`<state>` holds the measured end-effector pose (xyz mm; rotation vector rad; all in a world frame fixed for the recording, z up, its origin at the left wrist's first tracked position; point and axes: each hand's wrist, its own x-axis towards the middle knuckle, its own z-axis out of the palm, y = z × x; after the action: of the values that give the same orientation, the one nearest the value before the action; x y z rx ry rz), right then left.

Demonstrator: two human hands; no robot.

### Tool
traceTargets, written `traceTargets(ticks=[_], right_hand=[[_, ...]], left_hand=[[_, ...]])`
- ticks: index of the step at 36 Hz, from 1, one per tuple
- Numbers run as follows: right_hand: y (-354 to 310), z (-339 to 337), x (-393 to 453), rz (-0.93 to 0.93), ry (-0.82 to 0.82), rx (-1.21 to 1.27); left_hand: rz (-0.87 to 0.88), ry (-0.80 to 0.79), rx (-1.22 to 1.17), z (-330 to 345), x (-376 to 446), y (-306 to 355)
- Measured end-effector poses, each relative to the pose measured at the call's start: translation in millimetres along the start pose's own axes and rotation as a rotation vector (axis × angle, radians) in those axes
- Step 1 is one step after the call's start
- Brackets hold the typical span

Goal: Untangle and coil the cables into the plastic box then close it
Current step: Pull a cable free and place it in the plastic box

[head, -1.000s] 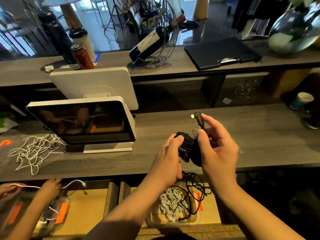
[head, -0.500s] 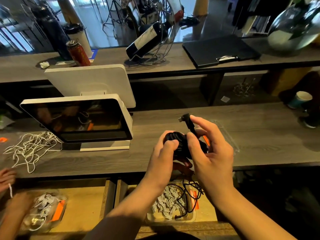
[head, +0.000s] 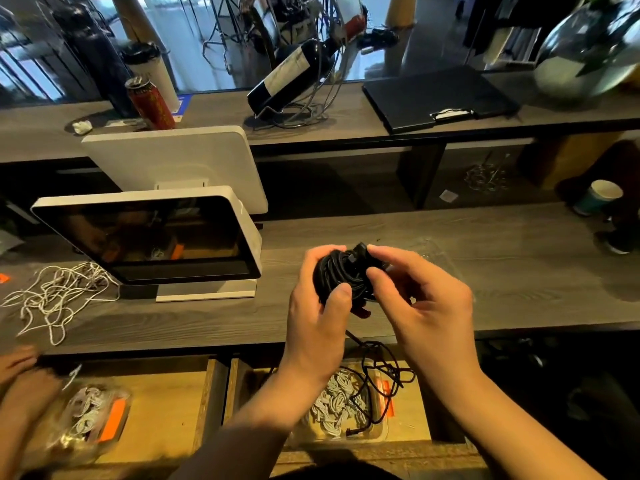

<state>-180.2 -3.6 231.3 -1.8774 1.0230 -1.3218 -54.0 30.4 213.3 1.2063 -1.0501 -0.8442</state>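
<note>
left hand grips a black cable coil above the counter; right hand pinches what looks like its plug end.

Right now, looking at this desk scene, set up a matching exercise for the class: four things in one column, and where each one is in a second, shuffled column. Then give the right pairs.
Column one
1. black cable coil
2. loose white cable
3. red can
4. paper cup

Column two
A. on the upper shelf, behind the screen
B. far right, at the back of the desk
C. held between the left hand and right hand
D. lying tangled on the desk, left of the screen

Pairs: 1-C, 2-D, 3-A, 4-B
</note>
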Motion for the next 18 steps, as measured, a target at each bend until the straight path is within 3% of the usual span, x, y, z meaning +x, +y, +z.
traceTargets(ticks=[6,18], right_hand=[[3.6,-2.8,5.3,-0.110,-0.068,-0.092],[-8.1,-13.9,23.9,-0.055,-0.347,-0.143]], left_hand=[[0.023,0.009,0.030,-1.7,2.1,-2.3],[0.063,0.026,0.044,-6.7,2.1,-4.5]])
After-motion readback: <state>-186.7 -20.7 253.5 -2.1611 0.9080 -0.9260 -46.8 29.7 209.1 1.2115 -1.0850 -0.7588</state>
